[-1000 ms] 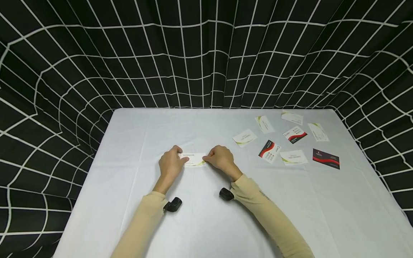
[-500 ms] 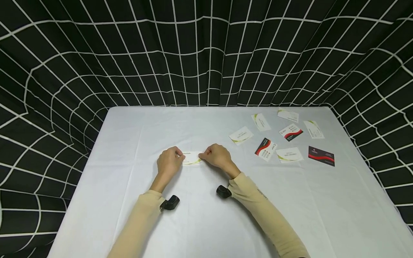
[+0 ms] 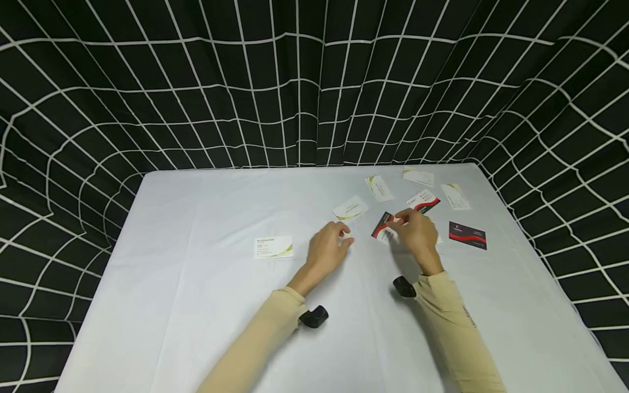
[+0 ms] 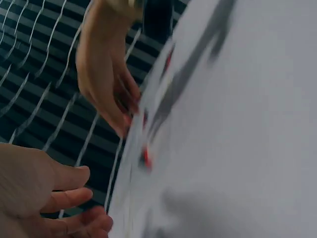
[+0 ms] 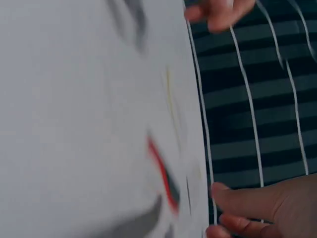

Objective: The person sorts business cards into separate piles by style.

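A white business card [image 3: 273,248] with a yellow-green curve lies flat on the white table, left of both hands. My left hand [image 3: 326,248] hovers over the table with fingers loosely bent and holding nothing, just below another white business card [image 3: 350,208]. My right hand [image 3: 416,233] reaches over a black, red and white business card [image 3: 381,224], its fingertips overlapping the card in the head view. In the right wrist view that hand's fingers [image 5: 242,198] are parted, with the blurred red-striped card [image 5: 161,171] beyond. A white card beneath the right hand is mostly hidden.
More business cards lie scattered at the right: a dark one with a red stripe [image 3: 468,235], a red-and-black one [image 3: 423,201], and white ones [image 3: 379,188] towards the back. Black curtain with white grid lines [image 3: 295,109] stands behind the table [image 3: 221,327].
Both hands have let go of the white card with the yellow-green curve, which stays on the table. They have moved right, the right hand over the scattered cards. The head view has shifted slightly.
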### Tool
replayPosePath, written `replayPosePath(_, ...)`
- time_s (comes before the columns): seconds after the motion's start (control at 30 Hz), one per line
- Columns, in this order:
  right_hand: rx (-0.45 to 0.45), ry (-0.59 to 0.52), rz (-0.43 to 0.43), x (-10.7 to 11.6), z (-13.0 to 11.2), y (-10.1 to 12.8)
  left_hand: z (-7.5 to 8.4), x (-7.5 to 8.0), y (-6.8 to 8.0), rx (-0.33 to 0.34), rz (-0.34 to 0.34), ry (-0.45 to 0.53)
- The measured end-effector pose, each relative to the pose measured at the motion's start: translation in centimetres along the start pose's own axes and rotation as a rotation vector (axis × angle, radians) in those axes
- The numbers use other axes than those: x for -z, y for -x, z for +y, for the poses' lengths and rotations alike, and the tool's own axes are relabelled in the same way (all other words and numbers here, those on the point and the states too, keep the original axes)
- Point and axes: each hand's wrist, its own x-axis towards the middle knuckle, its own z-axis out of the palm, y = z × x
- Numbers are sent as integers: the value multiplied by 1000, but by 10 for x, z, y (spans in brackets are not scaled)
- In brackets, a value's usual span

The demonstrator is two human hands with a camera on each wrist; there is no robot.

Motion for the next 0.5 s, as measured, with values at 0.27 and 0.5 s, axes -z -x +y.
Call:
replayPosePath(0.27,-115,240,-142,27,63,-16,68,-74,-30,-94,-130,-203)
replayPosePath(0.5,-170,151,-89,26,79,-6,93,-117,-39,-109,-196,-344)
